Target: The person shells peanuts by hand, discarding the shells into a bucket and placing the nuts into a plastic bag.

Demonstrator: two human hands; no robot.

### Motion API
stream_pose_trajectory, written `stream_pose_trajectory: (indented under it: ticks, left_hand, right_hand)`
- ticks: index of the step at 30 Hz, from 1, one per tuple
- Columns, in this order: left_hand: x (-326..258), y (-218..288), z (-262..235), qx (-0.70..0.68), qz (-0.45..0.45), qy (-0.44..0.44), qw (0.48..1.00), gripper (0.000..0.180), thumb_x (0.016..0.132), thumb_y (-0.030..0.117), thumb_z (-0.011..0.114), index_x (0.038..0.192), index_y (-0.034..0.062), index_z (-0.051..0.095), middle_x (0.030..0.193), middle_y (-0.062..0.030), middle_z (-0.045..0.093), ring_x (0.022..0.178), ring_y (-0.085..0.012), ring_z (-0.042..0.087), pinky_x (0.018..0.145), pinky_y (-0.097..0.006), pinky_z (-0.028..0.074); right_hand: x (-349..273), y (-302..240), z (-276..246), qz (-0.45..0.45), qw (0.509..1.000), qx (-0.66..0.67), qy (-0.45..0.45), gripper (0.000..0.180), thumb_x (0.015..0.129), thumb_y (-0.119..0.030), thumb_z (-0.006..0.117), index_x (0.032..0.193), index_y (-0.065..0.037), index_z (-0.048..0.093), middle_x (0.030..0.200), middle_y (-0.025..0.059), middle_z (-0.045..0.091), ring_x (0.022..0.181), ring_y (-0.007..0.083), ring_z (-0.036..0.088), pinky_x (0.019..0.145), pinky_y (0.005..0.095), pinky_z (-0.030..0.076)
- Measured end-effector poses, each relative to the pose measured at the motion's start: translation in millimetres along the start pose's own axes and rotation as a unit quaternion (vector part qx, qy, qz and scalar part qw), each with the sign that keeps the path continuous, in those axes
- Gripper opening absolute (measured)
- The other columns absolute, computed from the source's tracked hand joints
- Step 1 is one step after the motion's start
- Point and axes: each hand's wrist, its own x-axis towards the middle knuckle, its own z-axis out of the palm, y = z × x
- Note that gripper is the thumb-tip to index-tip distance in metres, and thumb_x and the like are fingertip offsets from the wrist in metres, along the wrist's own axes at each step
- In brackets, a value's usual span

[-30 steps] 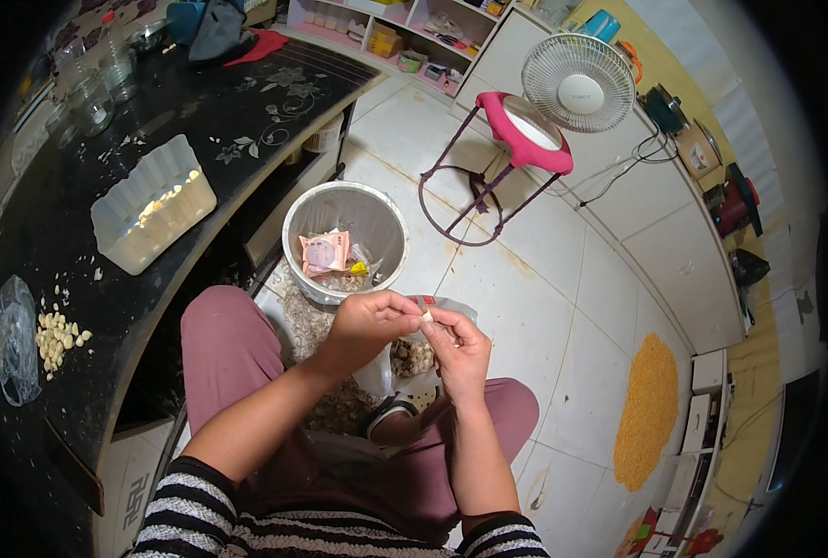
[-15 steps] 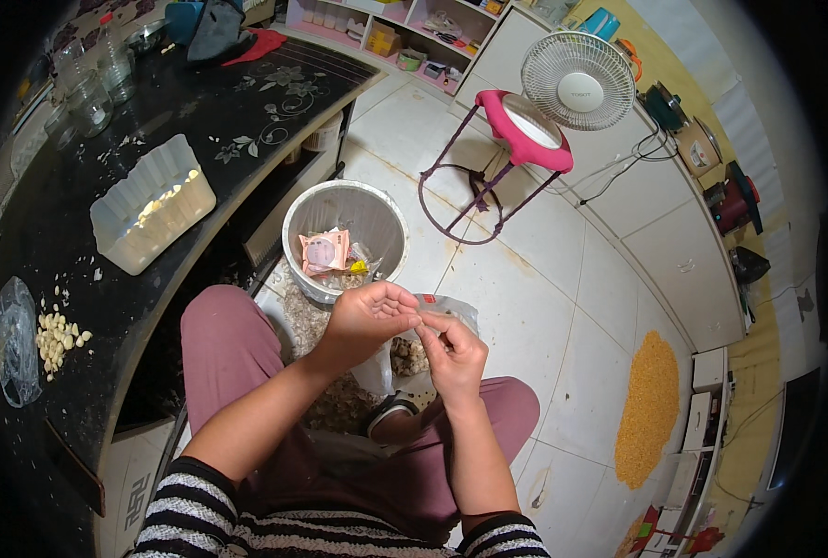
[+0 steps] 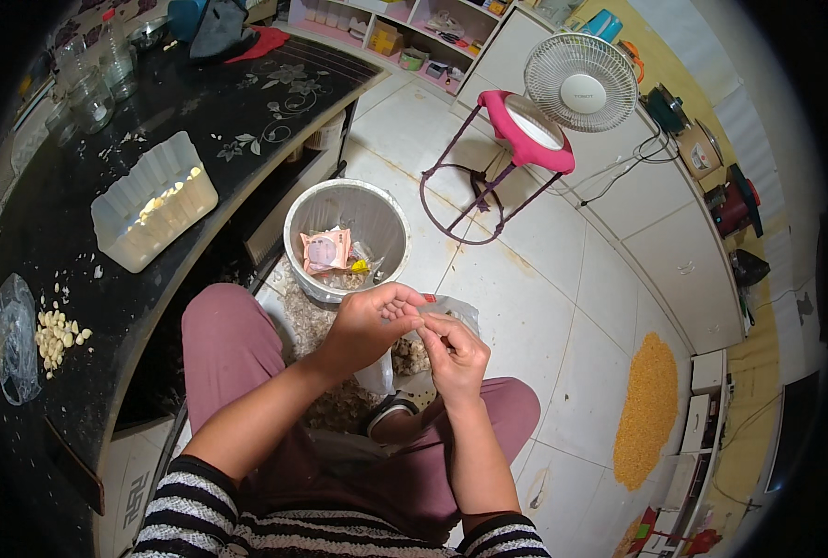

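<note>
Above my lap, my left hand (image 3: pixel 372 323) and my right hand (image 3: pixel 455 351) meet fingertip to fingertip, both closed in a pinch. Between them is a small pale piece that looks like a garlic clove, mostly hidden by the fingers. Just below the hands, a plastic bag (image 3: pixel 454 310) stands open on the floor with garlic (image 3: pixel 410 357) inside. Peeled garlic cloves (image 3: pixel 58 340) lie in a loose pile on the black table to my left. More pale cloves (image 3: pixel 165 198) are in a translucent plastic container (image 3: pixel 121 244) farther along that table.
A grey bin (image 3: pixel 390 223) with wrappers stands ahead of my hands. Papery skins (image 3: pixel 307 321) litter the floor around it. A clear plastic bag (image 3: pixel 14 339) and glass jars (image 3: pixel 91 100) are on the table. Farther off are a pink-topped stool (image 3: pixel 525 139), a fan (image 3: pixel 581 88) and yellow grain (image 3: pixel 646 409).
Both hands stay pinched together in almost the same place, with only slight finger movement. The view has shifted very slightly.
</note>
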Motion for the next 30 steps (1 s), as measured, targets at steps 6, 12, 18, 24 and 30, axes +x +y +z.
stream_pose_trajectory:
  ticks: [6,12,18,24,30]
  left_hand:
    - [1,3,-2,-0.007,-0.018,-0.02,1.0,0.017,0.077,0.006,0.059,0.091,-0.0023,0.055,0.076,-0.0025,0.058,0.07,-0.0049,0.052,0.065,-0.02,0.044]
    - [1,4,-6,-0.035,-0.035,-0.057,0.997,0.017,0.079,0.006,0.056,0.093,-0.0023,0.053,0.078,-0.0022,0.057,0.071,-0.0047,0.051,0.066,-0.019,0.044]
    - [2,4,-7,-0.07,-0.043,-0.08,0.993,0.015,0.08,0.005,0.055,0.093,-0.0026,0.051,0.078,-0.0031,0.056,0.072,-0.006,0.053,0.066,-0.02,0.044]
    - [2,4,-6,-0.101,-0.043,-0.08,0.991,0.015,0.081,0.004,0.053,0.093,-0.0036,0.051,0.078,-0.0039,0.056,0.072,-0.0064,0.053,0.066,-0.02,0.044]
    - [1,3,-7,-0.096,-0.065,-0.083,0.99,0.014,0.081,0.002,0.052,0.093,-0.0029,0.05,0.08,-0.0029,0.055,0.073,-0.0056,0.052,0.066,-0.019,0.044]
  right_hand:
    - [-2,2,1,0.032,0.998,0.049,-0.001,0.009,0.073,0.003,0.062,0.082,0.002,0.063,0.081,0.0068,0.062,0.062,0.0063,0.052,0.051,0.0175,0.04]
    - [-3,-5,0,0.097,0.991,0.092,-0.008,0.01,0.072,0.001,0.064,0.082,0.0,0.063,0.073,0.0008,0.059,0.054,0.0014,0.041,0.047,0.0153,0.032]
    - [-4,-9,-3,0.137,0.983,0.118,-0.012,0.011,0.072,0.001,0.064,0.082,-0.002,0.062,0.065,-0.0036,0.054,0.049,-0.0003,0.033,0.044,0.0156,0.028]
    - [-5,-8,1,0.148,0.982,0.115,0.002,0.01,0.072,0.0,0.065,0.081,-0.002,0.062,0.055,-0.008,0.042,0.047,-0.0008,0.03,0.043,0.0156,0.024]
    - [-1,-11,-1,0.21,0.959,0.19,-0.022,0.009,0.073,0.001,0.065,0.079,-0.002,0.059,0.054,-0.0088,0.038,0.046,-0.0012,0.03,0.042,0.0152,0.023]
